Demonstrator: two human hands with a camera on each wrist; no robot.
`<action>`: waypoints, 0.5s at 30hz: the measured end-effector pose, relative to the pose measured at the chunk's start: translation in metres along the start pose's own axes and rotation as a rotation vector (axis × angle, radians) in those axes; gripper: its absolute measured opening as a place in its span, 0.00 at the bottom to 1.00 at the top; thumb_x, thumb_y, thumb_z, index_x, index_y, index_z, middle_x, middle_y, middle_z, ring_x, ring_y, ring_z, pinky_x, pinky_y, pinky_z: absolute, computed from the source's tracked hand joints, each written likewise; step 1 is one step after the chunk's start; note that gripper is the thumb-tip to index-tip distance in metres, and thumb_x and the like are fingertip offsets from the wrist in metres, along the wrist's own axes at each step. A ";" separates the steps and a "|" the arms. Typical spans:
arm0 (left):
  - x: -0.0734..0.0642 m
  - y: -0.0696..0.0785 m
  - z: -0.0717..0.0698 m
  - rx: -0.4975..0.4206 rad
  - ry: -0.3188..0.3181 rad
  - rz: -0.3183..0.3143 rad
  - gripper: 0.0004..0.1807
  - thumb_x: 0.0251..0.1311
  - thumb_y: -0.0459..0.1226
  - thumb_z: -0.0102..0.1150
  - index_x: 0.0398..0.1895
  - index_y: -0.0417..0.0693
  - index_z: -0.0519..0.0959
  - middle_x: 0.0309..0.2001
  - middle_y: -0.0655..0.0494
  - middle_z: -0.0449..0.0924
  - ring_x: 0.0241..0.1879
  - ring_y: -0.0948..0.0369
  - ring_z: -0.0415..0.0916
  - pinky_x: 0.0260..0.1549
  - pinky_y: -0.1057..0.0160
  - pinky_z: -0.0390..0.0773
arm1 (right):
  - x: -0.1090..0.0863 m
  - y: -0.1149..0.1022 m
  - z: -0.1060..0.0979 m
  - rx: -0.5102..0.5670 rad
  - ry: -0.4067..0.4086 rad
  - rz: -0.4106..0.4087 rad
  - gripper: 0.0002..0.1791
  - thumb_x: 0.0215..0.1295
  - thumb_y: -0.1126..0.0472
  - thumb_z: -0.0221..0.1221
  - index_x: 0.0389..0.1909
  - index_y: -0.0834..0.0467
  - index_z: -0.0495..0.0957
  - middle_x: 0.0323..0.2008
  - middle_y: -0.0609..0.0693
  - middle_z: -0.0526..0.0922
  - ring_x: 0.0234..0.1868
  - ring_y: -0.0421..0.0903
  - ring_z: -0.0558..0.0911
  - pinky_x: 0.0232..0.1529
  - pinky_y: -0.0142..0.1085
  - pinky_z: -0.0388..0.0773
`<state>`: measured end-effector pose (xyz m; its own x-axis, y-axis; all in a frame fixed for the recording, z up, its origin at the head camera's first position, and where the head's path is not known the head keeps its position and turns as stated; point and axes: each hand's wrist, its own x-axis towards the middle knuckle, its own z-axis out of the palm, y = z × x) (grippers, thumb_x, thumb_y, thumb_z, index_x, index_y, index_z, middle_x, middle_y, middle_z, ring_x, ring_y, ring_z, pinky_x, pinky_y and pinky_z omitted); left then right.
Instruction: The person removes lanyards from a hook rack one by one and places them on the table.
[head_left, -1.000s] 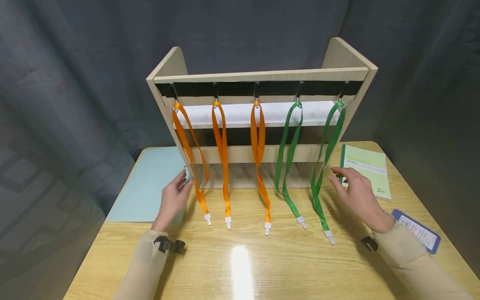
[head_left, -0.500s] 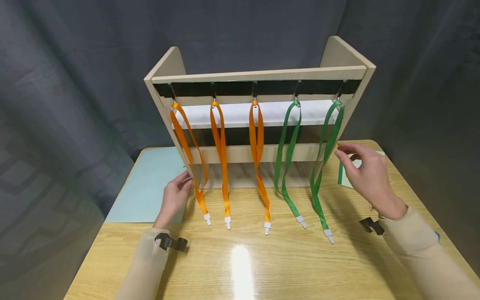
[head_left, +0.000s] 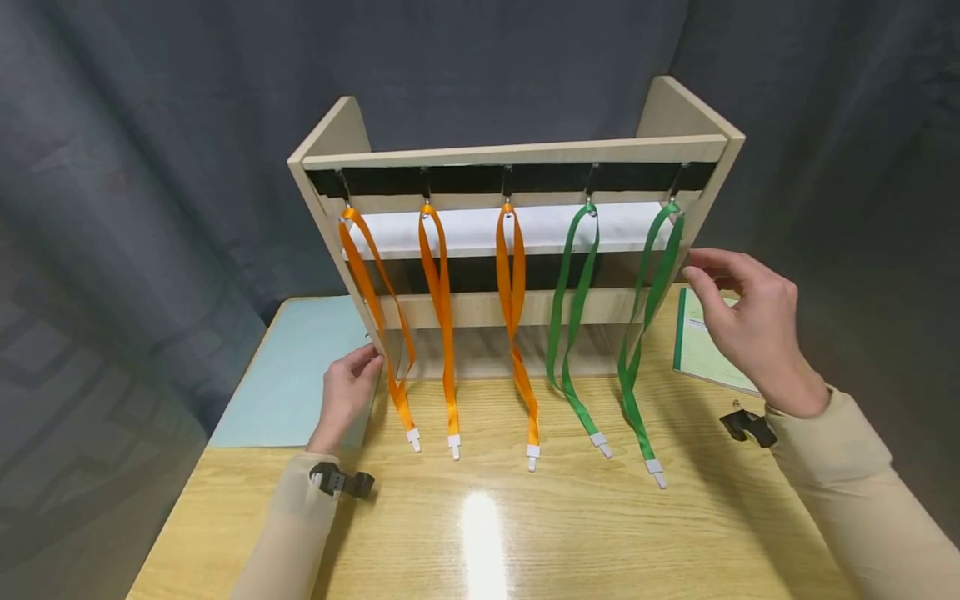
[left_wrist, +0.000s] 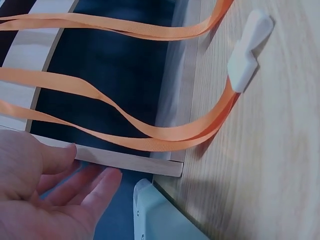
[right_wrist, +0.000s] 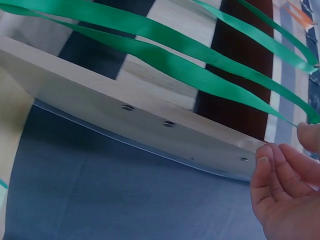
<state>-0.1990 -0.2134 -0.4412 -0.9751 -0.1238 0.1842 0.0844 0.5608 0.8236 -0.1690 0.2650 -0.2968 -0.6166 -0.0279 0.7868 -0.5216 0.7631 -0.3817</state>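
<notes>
A pale wooden rack [head_left: 517, 308] stands on the table, its front hung with orange lanyards [head_left: 447, 333] and green lanyards [head_left: 573, 308] on metal hooks. My left hand [head_left: 348, 392] holds the rack's left side panel low down, thumb at the front edge [left_wrist: 125, 159] and fingers along the outside. Higher up on the opposite side, my right hand [head_left: 757, 325] grips the right side panel [right_wrist: 165, 112] with bent fingers; its thumb lies by the front edge, close to the outermost green lanyard. White clips [head_left: 532, 454] end the lanyards, near or on the tabletop.
A light blue sheet or folder [head_left: 288, 375] lies left of the rack. To the right is a green-spined notebook [head_left: 705, 342], partly hidden by my right hand. A dark curtain [head_left: 480, 67] hangs behind. The wooden table [head_left: 585, 533] extends in front.
My right hand has moved up and right from beside the notebook to the rack's right side panel. My left hand has closed in on the left panel. The lanyards hang as before.
</notes>
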 end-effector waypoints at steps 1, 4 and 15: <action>0.001 0.000 0.000 0.004 0.007 0.000 0.19 0.67 0.38 0.56 0.59 0.42 0.76 0.49 0.46 0.81 0.45 0.52 0.79 0.43 0.52 0.79 | 0.002 -0.001 -0.001 0.001 -0.003 0.000 0.13 0.62 0.67 0.62 0.47 0.65 0.82 0.40 0.57 0.84 0.39 0.19 0.72 0.42 0.17 0.68; 0.002 -0.002 0.001 0.021 0.024 0.012 0.18 0.66 0.39 0.58 0.57 0.41 0.78 0.48 0.46 0.81 0.44 0.53 0.80 0.42 0.53 0.80 | 0.008 -0.004 -0.003 0.004 -0.004 0.003 0.13 0.62 0.67 0.62 0.48 0.64 0.81 0.43 0.57 0.83 0.40 0.19 0.72 0.43 0.17 0.69; 0.004 -0.001 0.004 0.059 0.096 0.095 0.14 0.62 0.38 0.63 0.48 0.41 0.82 0.42 0.47 0.83 0.41 0.52 0.81 0.39 0.53 0.81 | 0.025 -0.014 -0.006 0.062 -0.026 0.020 0.15 0.62 0.67 0.62 0.50 0.62 0.81 0.44 0.55 0.84 0.38 0.22 0.76 0.38 0.19 0.70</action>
<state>-0.2039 -0.2116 -0.4438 -0.9388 -0.1440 0.3129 0.1606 0.6205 0.7676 -0.1734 0.2578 -0.2689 -0.6417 -0.0302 0.7663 -0.5442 0.7220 -0.4273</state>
